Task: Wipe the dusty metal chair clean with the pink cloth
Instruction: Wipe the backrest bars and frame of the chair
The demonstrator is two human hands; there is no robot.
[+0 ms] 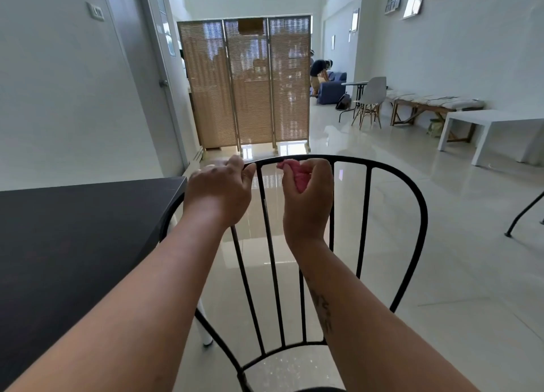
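The black metal chair (365, 203) stands on the glossy tiled floor (441, 244) with its curved back toward the person, its left side just beside a dark table (73, 244). The left hand (219, 190) grips the top rail of the chair back, fingers curled over the bar near its left bend. The right hand (307, 194) is balled around the pink cloth (294, 172), fingers wrapped tight so that only a bunched wad of cloth pokes out at the top, right up against the top rail between two upright bars; whether the cloth actually touches the rail I cannot tell. Farther down the room stands a folding woven screen (244, 82), and along the right wall a white low table (482, 129), a bench and a pale chair (371, 98).
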